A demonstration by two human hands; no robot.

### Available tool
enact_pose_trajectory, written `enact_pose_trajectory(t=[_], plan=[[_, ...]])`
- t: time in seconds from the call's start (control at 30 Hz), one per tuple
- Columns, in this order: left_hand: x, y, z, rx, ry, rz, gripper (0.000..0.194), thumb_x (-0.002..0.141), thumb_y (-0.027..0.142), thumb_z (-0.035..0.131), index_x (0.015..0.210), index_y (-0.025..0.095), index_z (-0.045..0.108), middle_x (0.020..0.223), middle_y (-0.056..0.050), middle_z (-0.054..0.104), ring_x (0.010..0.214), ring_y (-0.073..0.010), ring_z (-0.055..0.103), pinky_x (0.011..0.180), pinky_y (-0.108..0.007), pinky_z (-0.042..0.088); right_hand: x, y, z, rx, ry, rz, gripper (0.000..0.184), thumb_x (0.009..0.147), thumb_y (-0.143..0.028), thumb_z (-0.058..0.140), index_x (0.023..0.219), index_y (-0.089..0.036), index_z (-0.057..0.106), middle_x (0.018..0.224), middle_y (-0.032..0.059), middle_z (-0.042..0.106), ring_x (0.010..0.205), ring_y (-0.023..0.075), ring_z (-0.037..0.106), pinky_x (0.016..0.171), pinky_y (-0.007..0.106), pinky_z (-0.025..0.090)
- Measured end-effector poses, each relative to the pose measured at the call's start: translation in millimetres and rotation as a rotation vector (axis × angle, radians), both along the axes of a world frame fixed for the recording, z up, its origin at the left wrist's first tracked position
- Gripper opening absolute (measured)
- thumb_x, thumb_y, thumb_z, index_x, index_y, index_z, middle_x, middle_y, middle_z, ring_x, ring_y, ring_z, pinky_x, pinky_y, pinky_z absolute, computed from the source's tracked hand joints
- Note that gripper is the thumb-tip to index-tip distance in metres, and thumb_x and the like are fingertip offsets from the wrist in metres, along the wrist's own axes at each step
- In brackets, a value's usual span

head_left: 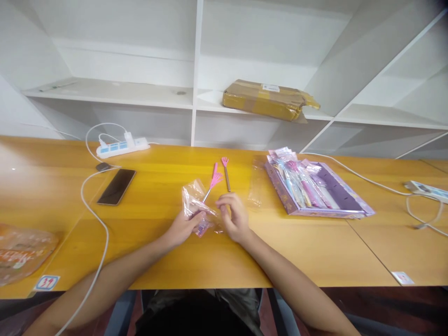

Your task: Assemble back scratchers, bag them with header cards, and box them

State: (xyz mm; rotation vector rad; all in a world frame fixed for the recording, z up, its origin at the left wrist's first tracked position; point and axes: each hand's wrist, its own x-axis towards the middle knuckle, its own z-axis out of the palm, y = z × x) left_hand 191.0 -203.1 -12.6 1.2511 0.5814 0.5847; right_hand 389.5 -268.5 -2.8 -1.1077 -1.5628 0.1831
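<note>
My left hand (184, 227) pinches a small clear plastic bag (196, 200) at the middle of the yellow table (315, 247). A pink hand-shaped pen (214, 179) sticks out of that bag toward the shelf. My right hand (234, 215) is closed on the bag's other side, fingers curled against the plastic. A second pink-topped pen (226, 173) lies loose on the table just beyond my right hand. A purple box (317, 189) filled with several more packed pens lies to the right.
A black phone (116, 186) and a white power strip (122, 146) with cables sit to the left. An empty clear sleeve (257, 184) lies beside the box. A brown parcel (268, 99) rests on the white shelf. An orange bag (21, 252) lies far left.
</note>
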Motion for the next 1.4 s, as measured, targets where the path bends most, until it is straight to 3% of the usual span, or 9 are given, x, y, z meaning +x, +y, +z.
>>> enact_pose_trajectory(t=[0.07, 0.27, 0.4, 0.57, 0.67, 0.77, 0.9, 1.03, 1.4], plan=[[-1.0, 2.0, 2.7, 0.005, 0.029, 0.013, 0.045, 0.09, 0.061, 0.073, 0.101, 0.017, 0.071, 0.066, 0.005, 0.049, 0.05, -0.0074, 0.038, 0.05, -0.023, 0.031, 4.7, 7.6, -4.4, -0.162, 0.218, -0.069, 0.016, 0.106, -0.038, 0.054, 0.11, -0.025, 0.063, 0.098, 0.0066, 0.064, 0.089, 0.0211, 0.065, 0.079, 0.036, 0.059], [-2.6, 0.0, -4.0, 0.148, 0.087, -0.139, 0.041, 0.094, 0.058, 0.07, 0.1, 0.017, 0.072, 0.072, -0.001, 0.061, 0.061, -0.0129, 0.054, 0.059, -0.026, 0.042, 4.4, 20.0, -15.3, -0.6, 0.489, 0.363, 0.044, 0.09, -0.062, 0.074, 0.108, -0.023, 0.065, 0.09, 0.0018, 0.066, 0.078, 0.017, 0.062, 0.074, 0.031, 0.056], [-1.0, -4.1, -5.1, 0.13, 0.052, -0.127, 0.039, 0.096, 0.056, 0.07, 0.099, 0.017, 0.076, 0.073, 0.0, 0.061, 0.064, -0.0127, 0.054, 0.063, -0.027, 0.044, -0.5, 20.7, -17.9, -0.582, 0.601, 0.272, 0.045, 0.092, -0.067, 0.069, 0.096, -0.022, 0.064, 0.09, 0.0028, 0.066, 0.083, 0.0187, 0.061, 0.082, 0.034, 0.057], [-0.1, 10.8, 7.9, -0.247, -0.155, 0.262, 0.034, 0.09, 0.052, 0.079, 0.09, 0.018, 0.072, 0.095, -0.005, 0.071, 0.081, -0.0148, 0.064, 0.078, -0.03, 0.054, 19.7, 27.6, -10.4, -0.288, 0.767, 0.062, 0.04, 0.102, -0.065, 0.052, 0.092, -0.026, 0.051, 0.088, 0.002, 0.058, 0.079, 0.0177, 0.06, 0.075, 0.031, 0.056], [-2.5, 24.8, 14.4, -0.328, -0.281, 0.335, 0.032, 0.092, 0.05, 0.078, 0.091, 0.019, 0.07, 0.098, -0.004, 0.073, 0.08, -0.0127, 0.064, 0.078, -0.028, 0.055, 37.5, 26.2, -4.8, -0.262, 0.668, -0.001, 0.037, 0.107, -0.062, 0.041, 0.094, -0.028, 0.048, 0.073, -0.0034, 0.046, 0.055, 0.0144, 0.042, 0.052, 0.025, 0.042], [-3.3, 31.3, 15.9, -0.296, -0.298, 0.453, 0.033, 0.089, 0.05, 0.081, 0.091, 0.019, 0.069, 0.096, -0.004, 0.074, 0.084, -0.0144, 0.067, 0.076, -0.027, 0.056, 45.1, 17.8, -1.6, -0.328, 0.505, -0.003, 0.041, 0.108, -0.063, 0.04, 0.103, -0.027, 0.06, 0.067, -0.0055, 0.035, 0.048, 0.0135, 0.027, 0.044, 0.026, 0.028], [-1.5, 28.5, 14.1, -0.188, -0.218, 0.545, 0.039, 0.085, 0.054, 0.083, 0.097, 0.018, 0.072, 0.098, -0.006, 0.076, 0.087, -0.0185, 0.072, 0.078, -0.032, 0.06, 38.0, 5.2, 3.8, -0.322, 0.136, 0.062, 0.052, 0.11, -0.061, 0.037, 0.099, -0.023, 0.072, 0.074, 0.001, 0.047, 0.065, 0.0181, 0.048, 0.062, 0.032, 0.045], [-1.9, 26.9, 10.6, -0.162, -0.204, 0.478, 0.044, 0.09, 0.06, 0.076, 0.105, 0.018, 0.074, 0.096, -0.007, 0.078, 0.087, -0.0202, 0.075, 0.08, -0.033, 0.062, 28.7, 1.6, 7.4, -0.276, -0.173, 0.044, 0.035, 0.11, -0.047, 0.048, 0.104, -0.024, 0.074, 0.092, 0.0068, 0.059, 0.088, 0.0224, 0.06, 0.082, 0.037, 0.051], [-6.0, 34.5, 14.0, -0.233, -0.224, 0.432, 0.04, 0.099, 0.056, 0.066, 0.101, 0.018, 0.074, 0.106, -0.013, 0.082, 0.1, -0.0239, 0.078, 0.094, -0.039, 0.063, 37.1, 8.8, -2.4, -0.274, -0.326, -0.025, 0.026, 0.108, -0.041, 0.057, 0.108, -0.024, 0.077, 0.095, 0.0073, 0.059, 0.086, 0.0213, 0.062, 0.08, 0.037, 0.054]])
